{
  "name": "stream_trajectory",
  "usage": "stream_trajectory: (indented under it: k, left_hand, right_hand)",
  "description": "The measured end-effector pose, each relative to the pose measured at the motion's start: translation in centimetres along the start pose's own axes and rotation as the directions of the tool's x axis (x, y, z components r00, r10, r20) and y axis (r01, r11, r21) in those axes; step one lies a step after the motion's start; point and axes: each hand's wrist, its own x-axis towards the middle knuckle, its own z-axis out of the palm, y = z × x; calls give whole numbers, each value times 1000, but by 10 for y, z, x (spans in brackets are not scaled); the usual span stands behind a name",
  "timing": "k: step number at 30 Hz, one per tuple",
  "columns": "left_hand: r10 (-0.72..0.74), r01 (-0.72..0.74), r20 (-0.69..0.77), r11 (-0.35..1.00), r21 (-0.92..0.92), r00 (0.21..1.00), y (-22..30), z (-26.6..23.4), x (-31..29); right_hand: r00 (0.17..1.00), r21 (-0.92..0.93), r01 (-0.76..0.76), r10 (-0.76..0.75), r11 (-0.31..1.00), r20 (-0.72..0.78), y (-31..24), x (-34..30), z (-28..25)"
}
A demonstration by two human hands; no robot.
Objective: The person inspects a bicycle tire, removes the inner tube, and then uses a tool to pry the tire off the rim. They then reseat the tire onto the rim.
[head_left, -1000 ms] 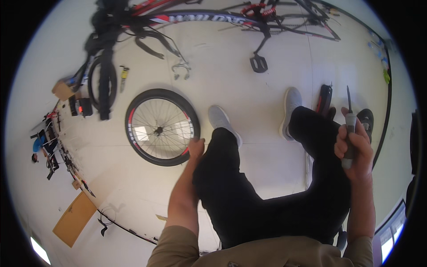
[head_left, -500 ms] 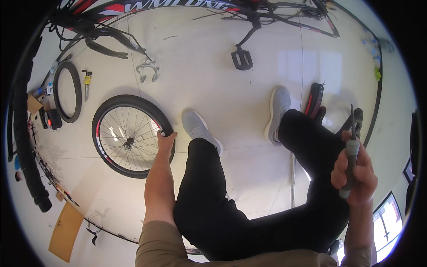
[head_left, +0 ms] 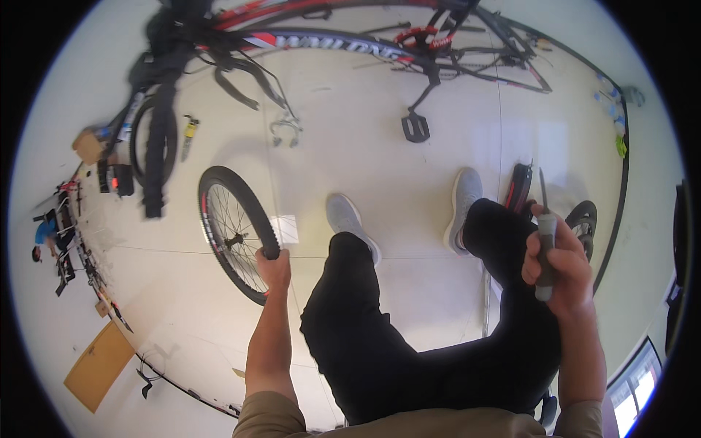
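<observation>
My left hand (head_left: pixel 274 270) is closed round the near right edge of a bicycle wheel (head_left: pixel 257 210) with a knobbly black tyre. The wheel stands tilted, its spokes and hub facing left. On the right, my right hand (head_left: pixel 566 266) holds a screwdriver (head_left: pixel 546 232) upright, with fingers wrapped round its grey handle and the thin metal shaft pointing up. The screwdriver is in the air beside my right knee, touching nothing else.
A red-and-black bicycle frame (head_left: pixel 328 45) spans the far side, its pedal (head_left: pixel 415 128) hanging toward me. A brake caliper (head_left: pixel 285 130) and a yellow-handled tool (head_left: pixel 190 133) lie beyond the wheel. A black-and-red curved piece (head_left: pixel 519 186) lies near my right shoe (head_left: pixel 465 197).
The wheel has tipped more upright and looks narrower, with my left hand still gripping it. My view has shifted left. The screwdriver stays in my right hand.
</observation>
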Motion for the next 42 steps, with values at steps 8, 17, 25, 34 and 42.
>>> stream_trajectory:
  k: [8,17,25,34,42]
  left_hand:
    - [26,-115,-177,851,-513,984,28,-166,-8]
    - [-88,-12,-36,262,-965,995,84,-263,-120]
    - [148,-296,-264,282,-912,953,88,-341,-227]
    - [637,-589,-395,115,-800,662,105,-442,-335]
    - [723,-376,-295,-52,-925,625,191,-377,-357]
  right_hand:
    - [992,66,98,-102,993,71,7,-12,-8]
    - [973,-15,203,-200,979,112,24,-35,-23]
    - [960,37,235,-238,971,148,39,-41,-36]
    - [930,68,322,-329,944,163,53,-42,-26]
    - [968,-65,248,-245,967,51,72,-45,-31]
